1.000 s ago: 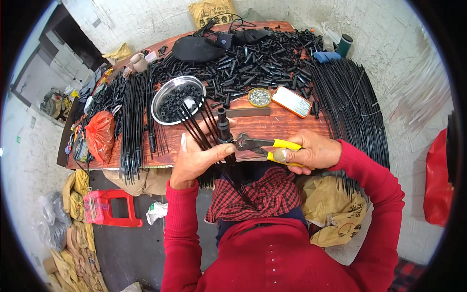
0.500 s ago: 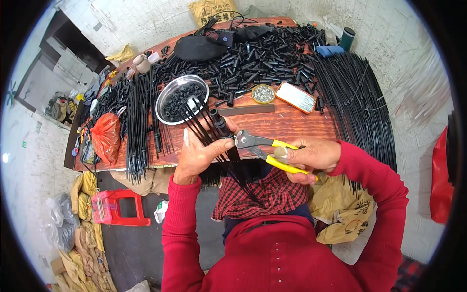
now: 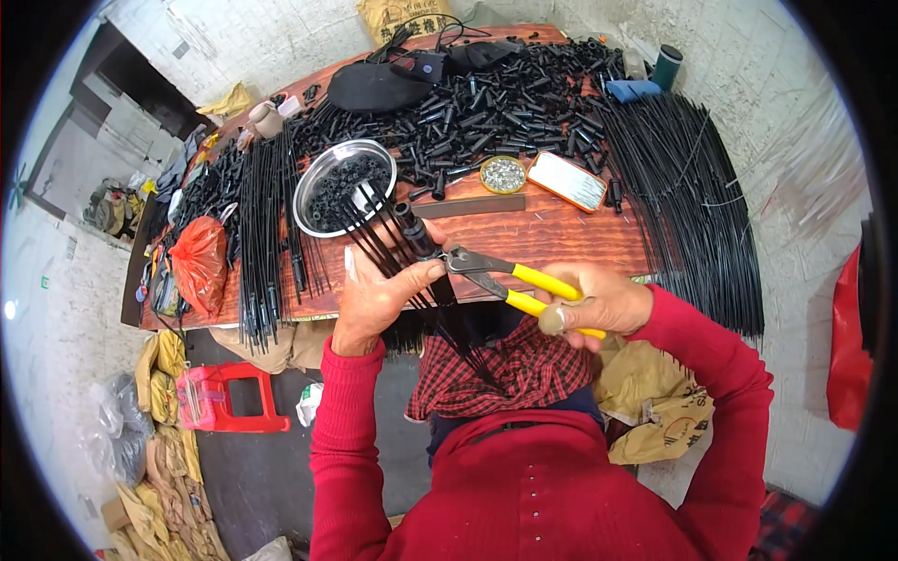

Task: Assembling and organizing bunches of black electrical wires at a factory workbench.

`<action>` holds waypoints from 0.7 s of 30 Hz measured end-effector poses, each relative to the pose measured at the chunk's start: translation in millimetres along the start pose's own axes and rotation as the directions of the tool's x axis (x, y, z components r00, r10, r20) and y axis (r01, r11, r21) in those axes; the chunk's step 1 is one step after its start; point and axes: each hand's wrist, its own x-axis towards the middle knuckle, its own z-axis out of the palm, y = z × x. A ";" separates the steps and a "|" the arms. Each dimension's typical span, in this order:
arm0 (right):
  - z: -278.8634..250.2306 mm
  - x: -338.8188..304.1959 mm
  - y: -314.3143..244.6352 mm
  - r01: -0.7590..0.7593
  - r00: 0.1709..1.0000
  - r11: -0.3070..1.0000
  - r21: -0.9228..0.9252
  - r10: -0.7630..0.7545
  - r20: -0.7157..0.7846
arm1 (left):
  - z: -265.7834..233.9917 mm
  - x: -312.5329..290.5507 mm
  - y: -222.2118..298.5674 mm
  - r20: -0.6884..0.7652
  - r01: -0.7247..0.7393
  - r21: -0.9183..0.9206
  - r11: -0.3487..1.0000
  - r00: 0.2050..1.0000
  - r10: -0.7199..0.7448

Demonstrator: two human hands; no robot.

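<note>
Head view: L hand (image 3: 374, 294) is holding black tube piece (image 3: 423, 242) w/ thin black rods (image 3: 458, 337), tube top leaning toward 11 o'clock. R hand (image 3: 601, 307) is gripping yellow-handled pliers (image 3: 544, 280), handles spreading partly; metal head is pointing to 10 o'clock, at tube's side near L thumb; cannot tell if it's biting. From tube, steel bowl (image 3: 304, 198) is sitting at 10 o'clock, round tin (image 3: 483, 178) & orange-edged box (image 3: 559, 175) at 2, on red-brown table (image 3: 552, 243); rod pile (image 3: 692, 206) is lying at 3.
</note>
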 end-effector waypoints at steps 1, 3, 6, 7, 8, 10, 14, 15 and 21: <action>1.9 -3.3 -5.4 0.039 0.994 0.991 -0.125 -0.051 -0.094 | -0.1 -0.5 -1.2 -0.001 0.002 0.000 1.000 1.000 -0.002; 7.2 -8.3 -9.0 0.005 0.971 0.980 -0.199 -0.052 -0.232 | -1.0 2.4 -2.6 0.007 -0.042 0.086 0.995 0.999 0.041; 9.7 -8.7 -6.1 0.204 0.630 0.266 -0.942 -0.773 -0.082 | 3.4 3.3 -1.2 -0.006 -0.018 0.003 1.000 1.000 0.018; 12.3 -13.8 -9.3 0.204 0.630 0.268 -0.942 -0.772 -0.083 | 4.0 3.4 -0.2 -0.006 -0.016 0.003 1.000 1.000 0.016; 15.6 -20.6 -13.3 0.105 0.666 0.181 -0.978 -0.743 -0.066 | 4.0 4.3 0.2 0.005 -0.006 0.013 1.000 1.000 0.006; 17.6 -28.0 -17.8 0.007 0.718 0.080 -0.997 -0.694 -0.051 | 3.2 6.7 -2.2 0.016 0.008 0.024 1.000 1.000 -0.008; 1.5 -27.6 -18.9 0.231 0.809 0.361 -0.904 -0.587 -0.028 | 0.7 9.1 -5.6 0.101 0.029 -0.010 1.000 0.994 -0.028; -2.6 -25.3 -18.2 0.192 0.942 0.787 -0.586 -0.315 -0.115 | -0.8 9.0 -5.6 0.146 0.025 -0.037 0.999 0.989 -0.019; -9.2 -15.0 18.6 -0.208 0.978 0.943 0.261 0.204 0.045 | 8.9 9.2 -5.6 0.184 0.006 -0.072 0.997 0.983 0.008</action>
